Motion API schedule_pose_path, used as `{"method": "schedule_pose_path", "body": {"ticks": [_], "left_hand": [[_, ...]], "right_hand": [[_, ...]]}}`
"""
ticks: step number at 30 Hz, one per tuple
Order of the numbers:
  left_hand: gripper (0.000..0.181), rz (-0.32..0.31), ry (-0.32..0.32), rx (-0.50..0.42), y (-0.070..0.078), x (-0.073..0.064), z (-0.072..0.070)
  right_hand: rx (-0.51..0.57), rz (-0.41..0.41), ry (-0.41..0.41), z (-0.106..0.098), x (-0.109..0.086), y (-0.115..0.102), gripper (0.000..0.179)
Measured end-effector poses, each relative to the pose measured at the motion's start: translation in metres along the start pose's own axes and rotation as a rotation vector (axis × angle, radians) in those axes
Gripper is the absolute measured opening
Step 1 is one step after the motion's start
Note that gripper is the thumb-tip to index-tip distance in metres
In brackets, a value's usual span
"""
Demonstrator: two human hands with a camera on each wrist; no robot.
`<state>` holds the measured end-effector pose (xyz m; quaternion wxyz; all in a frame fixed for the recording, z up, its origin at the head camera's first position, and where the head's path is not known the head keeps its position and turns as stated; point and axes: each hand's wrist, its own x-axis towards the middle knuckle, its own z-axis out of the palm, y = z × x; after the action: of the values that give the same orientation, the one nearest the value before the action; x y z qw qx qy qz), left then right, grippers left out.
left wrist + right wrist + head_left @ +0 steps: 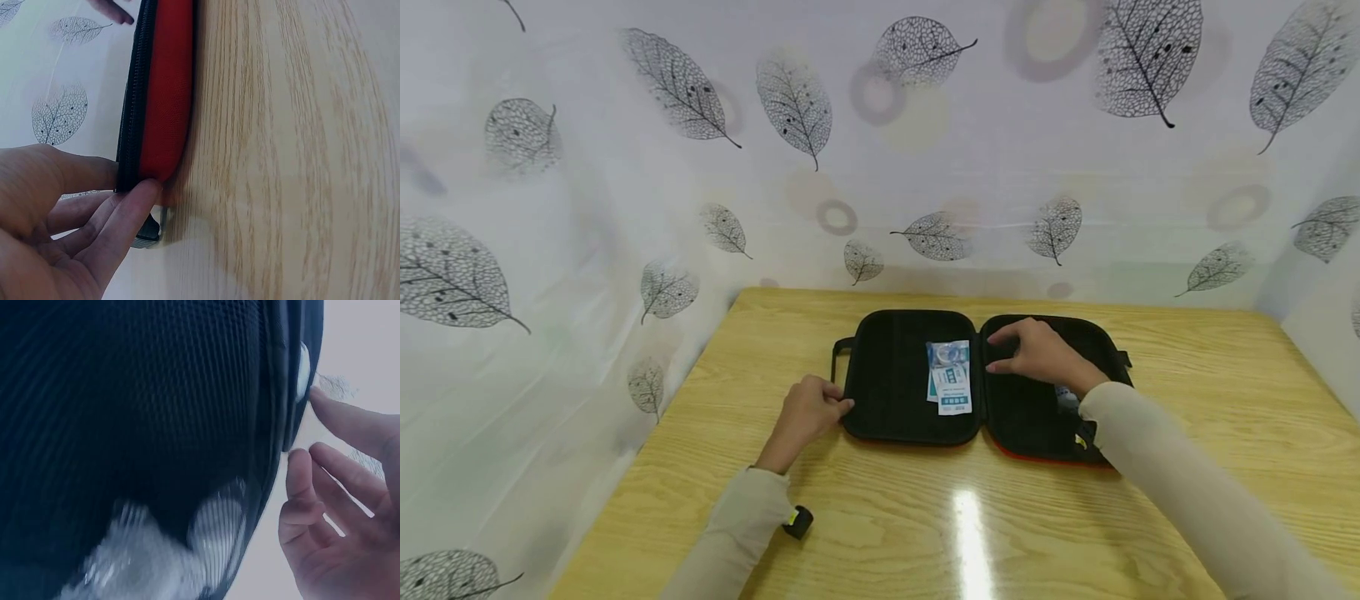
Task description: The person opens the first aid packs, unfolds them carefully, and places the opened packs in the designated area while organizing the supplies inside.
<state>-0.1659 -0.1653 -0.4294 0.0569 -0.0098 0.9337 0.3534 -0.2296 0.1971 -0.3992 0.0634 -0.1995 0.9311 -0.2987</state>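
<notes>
A black zip case (868, 375) with red outer cloth lies unfolded flat on the table. My left hand (808, 414) pinches its left edge beside the carry handle (840, 358); in the left wrist view, thumb and finger grip the zipped rim of the red side (165, 94). Several white and blue packets (953, 387) lie in the left half, near the hinge. Over the right half hovers my right hand (1041, 352), thumb and fingers apart with nothing between them. Behind mesh in that half are clear plastic-wrapped items (150, 562), partly hidden by my wrist in the head view.
The wooden table (895, 517) runs in front of and around the case. A pale leaf-printed sheet (850, 125) hangs behind the table and along its left side. Dark wrist cameras (799, 522) are worn at both sleeves.
</notes>
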Motion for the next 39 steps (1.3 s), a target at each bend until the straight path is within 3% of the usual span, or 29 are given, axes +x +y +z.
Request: {"method": "schedule_pose_path", "body": {"ticks": [7,16,30,39], "left_hand": [[0.024,-0.007,-0.006,0.009,0.000,-0.001,0.000],[0.025,-0.029,-0.010,0.000,0.001,0.000,0.000],[0.023,-0.009,0.001,-0.003,0.001,-0.001,0.000],[0.023,-0.009,0.008,0.003,0.003,-0.001,-0.001]], "right_hand": [[-0.012,-0.009,0.008,0.019,0.019,-0.009,0.053],[-0.037,0.028,-0.007,0.029,0.035,-0.026,0.058],[-0.079,0.071,-0.054,0.036,0.043,-0.029,0.055],[-0.074,0.063,-0.041,0.036,0.043,-0.028,0.049]]}}
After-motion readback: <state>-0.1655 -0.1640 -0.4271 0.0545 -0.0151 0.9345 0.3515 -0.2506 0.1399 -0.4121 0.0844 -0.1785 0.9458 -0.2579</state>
